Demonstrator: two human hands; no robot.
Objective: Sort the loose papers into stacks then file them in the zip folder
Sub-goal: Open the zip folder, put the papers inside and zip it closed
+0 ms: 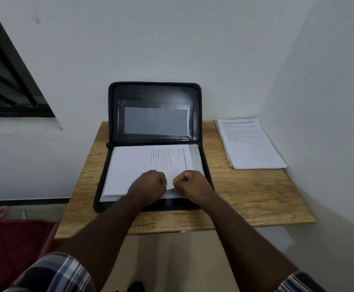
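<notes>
- Two plaid sleeves show at the bottom edge, one per arm, striped in blue, white and red; two bare forearms reach forward from them.
- The left hand is curled into a loose fist and rests on the near edge of the papers in the folder; its fingertips seem to pinch the top sheet, though the exact grip is hard to tell.
- The right hand is curled the same way just beside it, knuckles up, its thumb and fingers apparently nipping the same near edge.
- One zip folder, black and leather-like with rounded corners and a zip running round its rim, lies open on the table: the lower half is flat, the lid stands upright against the wall.
- One thick stack of white printed papers fills the lower half, its text running sideways.
- The lid's inside carries one clear plastic pocket with a pale grey rectangle in it.
- One wooden table, light grain with dark cracks, rectangular, bears everything.
- One second paper stack, white, printed and slightly fanned, lies at the far right corner, well apart from the folder.
- Two plain white walls meet behind; one dark barred window sits at the far left.
</notes>
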